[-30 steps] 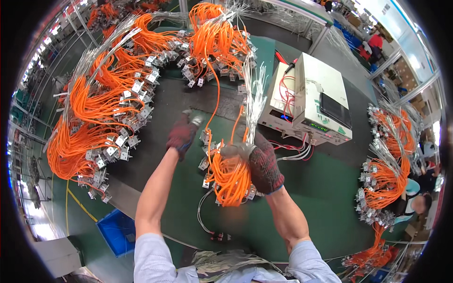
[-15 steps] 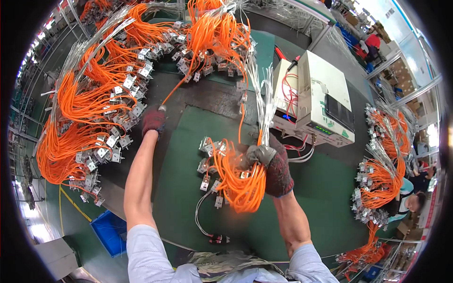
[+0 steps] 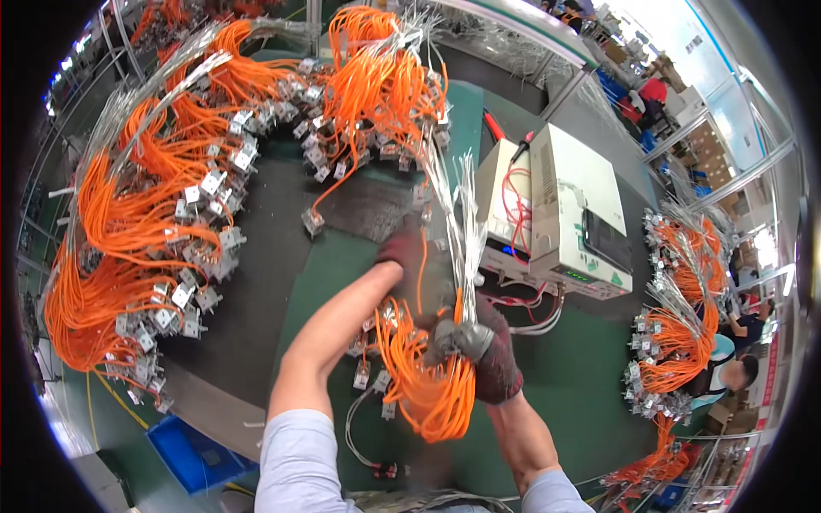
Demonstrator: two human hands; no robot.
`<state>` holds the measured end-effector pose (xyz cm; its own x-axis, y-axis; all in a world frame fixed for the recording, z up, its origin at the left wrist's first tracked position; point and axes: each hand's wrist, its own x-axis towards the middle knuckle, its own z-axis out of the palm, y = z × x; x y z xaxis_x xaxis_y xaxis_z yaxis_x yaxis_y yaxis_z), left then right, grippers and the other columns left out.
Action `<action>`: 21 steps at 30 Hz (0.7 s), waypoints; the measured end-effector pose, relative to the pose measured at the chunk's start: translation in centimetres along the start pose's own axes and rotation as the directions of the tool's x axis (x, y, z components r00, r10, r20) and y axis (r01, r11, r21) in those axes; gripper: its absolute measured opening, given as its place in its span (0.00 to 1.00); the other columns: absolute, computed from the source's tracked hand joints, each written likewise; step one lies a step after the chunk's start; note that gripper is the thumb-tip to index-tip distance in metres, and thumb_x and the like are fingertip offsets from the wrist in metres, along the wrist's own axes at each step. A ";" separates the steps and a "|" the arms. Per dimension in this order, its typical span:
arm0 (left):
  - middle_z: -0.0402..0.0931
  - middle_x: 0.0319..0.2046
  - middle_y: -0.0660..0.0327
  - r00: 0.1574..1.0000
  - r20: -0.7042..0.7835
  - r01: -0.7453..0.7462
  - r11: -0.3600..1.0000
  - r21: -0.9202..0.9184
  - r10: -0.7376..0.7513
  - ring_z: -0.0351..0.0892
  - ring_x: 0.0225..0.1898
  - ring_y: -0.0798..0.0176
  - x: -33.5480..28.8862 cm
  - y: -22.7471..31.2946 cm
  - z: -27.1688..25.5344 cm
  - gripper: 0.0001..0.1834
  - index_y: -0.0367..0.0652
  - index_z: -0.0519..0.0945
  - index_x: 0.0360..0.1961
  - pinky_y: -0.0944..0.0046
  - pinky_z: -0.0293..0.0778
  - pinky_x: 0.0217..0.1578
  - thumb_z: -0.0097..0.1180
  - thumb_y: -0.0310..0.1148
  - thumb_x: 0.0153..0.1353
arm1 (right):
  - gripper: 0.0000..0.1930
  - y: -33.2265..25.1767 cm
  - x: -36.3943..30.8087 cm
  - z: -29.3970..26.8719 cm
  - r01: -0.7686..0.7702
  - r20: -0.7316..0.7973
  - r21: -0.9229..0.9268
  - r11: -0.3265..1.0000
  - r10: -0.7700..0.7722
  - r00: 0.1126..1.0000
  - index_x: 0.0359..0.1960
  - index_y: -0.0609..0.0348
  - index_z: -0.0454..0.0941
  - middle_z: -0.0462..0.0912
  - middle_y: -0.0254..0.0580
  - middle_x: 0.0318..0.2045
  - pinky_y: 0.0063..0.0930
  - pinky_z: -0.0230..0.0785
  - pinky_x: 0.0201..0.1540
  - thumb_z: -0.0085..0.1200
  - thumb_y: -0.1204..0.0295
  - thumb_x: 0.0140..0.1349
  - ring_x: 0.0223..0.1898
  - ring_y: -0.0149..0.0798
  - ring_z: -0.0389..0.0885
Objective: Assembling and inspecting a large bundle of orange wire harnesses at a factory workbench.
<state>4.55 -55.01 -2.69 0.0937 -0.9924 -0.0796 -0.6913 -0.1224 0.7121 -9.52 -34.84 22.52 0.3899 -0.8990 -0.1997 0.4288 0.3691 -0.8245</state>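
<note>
My right hand (image 3: 494, 355), in a dark red and grey glove, is closed round a bundle of orange cables (image 3: 436, 402). The cables loop down below the fist, and their long silvery-white wire ends (image 3: 468, 231) stick up above it. My left hand (image 3: 404, 246), gloved too, is over the middle of the table beside a single orange cable (image 3: 422, 278) that rises toward small metal connectors (image 3: 422, 195). Motion smears its fingers, so their grip is hidden. A metal-ended connector (image 3: 314, 222) on an orange cable lies to the left of that hand.
Heaps of orange cables (image 3: 128, 222) with metal connectors line the left side, and another cable pile (image 3: 376, 77) lies at the back. A cream test instrument (image 3: 581, 197) stands right of centre. More cables (image 3: 684, 316) sit far right, near another person (image 3: 737, 372). A blue bin (image 3: 192, 457) is lower left.
My left hand has left the connector at the left and moved right, toward the middle connectors. That connector now lies on the table. My right hand still holds the bundle.
</note>
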 end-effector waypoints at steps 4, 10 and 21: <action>0.82 0.33 0.34 0.843 -0.504 0.447 0.766 0.462 -0.188 0.84 0.33 0.24 3.8 0.3 6.7 0.14 0.50 0.79 0.50 0.22 0.75 0.28 0.45 0.42 0.72 | 0.31 0.0 0.6 -0.2 0.022 0.008 0.016 1.000 -0.022 1.000 0.71 0.64 0.70 0.86 0.51 0.52 0.38 0.84 0.50 0.65 0.70 0.68 0.53 0.44 0.87; 0.87 0.34 0.43 0.655 0.745 0.204 0.921 -0.332 0.123 0.89 0.33 0.38 -1.7 1.9 -16.3 0.21 0.39 0.79 0.54 0.38 0.83 0.37 0.58 0.40 0.63 | 0.32 -0.6 -0.2 0.1 -0.006 -0.038 0.097 0.995 0.010 0.999 0.73 0.64 0.64 0.87 0.58 0.43 0.38 0.84 0.44 0.61 0.72 0.70 0.37 0.42 0.88; 0.87 0.47 0.44 0.888 0.427 -0.341 0.865 0.368 0.169 0.87 0.51 0.41 -10.5 6.3 -25.3 0.21 0.39 0.80 0.57 0.48 0.81 0.53 0.60 0.38 0.65 | 0.31 0.4 -2.6 1.6 0.017 -0.027 0.123 0.992 -0.014 1.000 0.71 0.63 0.66 0.87 0.56 0.48 0.43 0.85 0.53 0.65 0.73 0.69 0.49 0.48 0.90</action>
<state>17.33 -45.10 20.33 -0.3392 -0.9073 -0.2486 -0.8935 0.2281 0.3867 -9.07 -31.95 23.50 0.3614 -0.9101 -0.2027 0.5326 0.3800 -0.7563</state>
